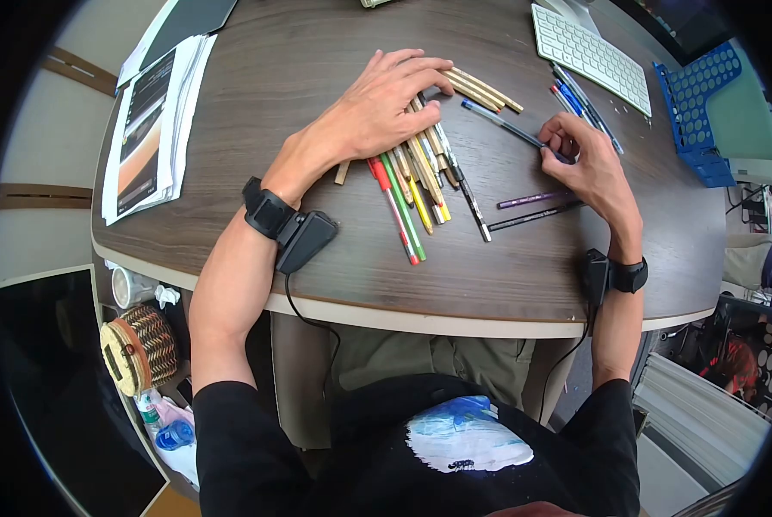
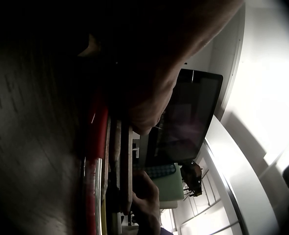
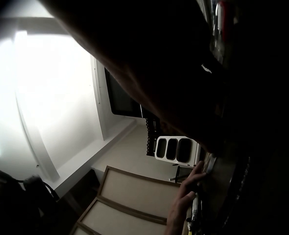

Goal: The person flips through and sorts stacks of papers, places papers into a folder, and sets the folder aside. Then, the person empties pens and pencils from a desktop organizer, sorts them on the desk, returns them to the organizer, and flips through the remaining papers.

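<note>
Pinches the near end of a blue-ended pen [image 1: 505, 124] in the right hand [image 1: 582, 157], thumb and curled fingers drawn nearly together, with the blue end pointing away from the grip towards the left hand [image 1: 384, 102]. Lies palm down over a bundle of wooden pencils [image 1: 424, 165] with the left hand, fingers loosely bent and spread, thumb across the barrels; cannot tell how firmly, with the palm side hidden. Below that palm, fanned towards the body: a red pen [image 1: 393, 207] and a green pen [image 1: 409, 207]. Just past the left fingertips, loose pencils [image 1: 489, 90]; beyond the right hand, a cluster of pens [image 1: 585, 108]; nearer the body from it, a purple pencil [image 1: 528, 200] and a black pencil [image 1: 536, 215].

Likely light and stiff, with smooth barrels prone to rolling or slipping. Best to take the blue-ended pen round mid-barrel for balance, since an end pinch may let the far tip swing. For the bundle, best to close from both sides around the middle, keeping pressure even against splaying.
</note>
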Available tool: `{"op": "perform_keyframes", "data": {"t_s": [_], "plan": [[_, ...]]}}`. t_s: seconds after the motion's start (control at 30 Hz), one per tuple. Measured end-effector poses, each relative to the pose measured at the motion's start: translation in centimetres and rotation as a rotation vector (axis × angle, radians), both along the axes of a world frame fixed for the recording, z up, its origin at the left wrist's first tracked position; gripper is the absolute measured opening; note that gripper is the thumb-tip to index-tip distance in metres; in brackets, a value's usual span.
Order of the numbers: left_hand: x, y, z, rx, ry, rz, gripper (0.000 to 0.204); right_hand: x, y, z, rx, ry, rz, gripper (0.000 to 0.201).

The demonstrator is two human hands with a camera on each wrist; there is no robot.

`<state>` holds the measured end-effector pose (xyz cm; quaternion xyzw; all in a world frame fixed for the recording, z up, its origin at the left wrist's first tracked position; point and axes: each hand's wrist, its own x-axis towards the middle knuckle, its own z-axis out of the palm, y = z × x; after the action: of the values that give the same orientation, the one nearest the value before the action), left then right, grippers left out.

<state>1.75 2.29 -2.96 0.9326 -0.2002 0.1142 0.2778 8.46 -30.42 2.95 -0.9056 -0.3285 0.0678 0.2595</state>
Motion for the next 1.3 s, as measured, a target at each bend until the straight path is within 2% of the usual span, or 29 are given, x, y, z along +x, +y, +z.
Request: {"op": "perform_keyframes", "data": {"t_s": [0.37, 0.43, 0.77, 1.07, 1.3], "plan": [[-0.1, 0.1, 0.0, 0.002, -0.014, 0.006, 0.04, -0.4, 1.4, -1.0, 0.12, -0.074, 0.083, 0.016], [0.0, 0.0, 0.1, -0.002, -0.016, -0.012, 0.041, 0.1, 1.4, -1.4, 0.112, -0.206, 0.157, 0.018], [0.1, 0.1, -0.4, 0.009, -0.065, -0.005, 0.037, 0.0, 2.5, -1.4, 0.128, -0.127, 0.139, 0.024], [0.1, 0.1, -0.9, 0.025, -0.068, 0.021, 0.035, -0.1, 2.8, -1.5, 0.083, -0.221, 0.211, 0.027], [-0.3, -0.3, -0.1, 0.047, 0.016, 0.071, 0.037, 0.1, 3.0, -1.2, 0.087, -0.185, 0.216, 0.027]]}}
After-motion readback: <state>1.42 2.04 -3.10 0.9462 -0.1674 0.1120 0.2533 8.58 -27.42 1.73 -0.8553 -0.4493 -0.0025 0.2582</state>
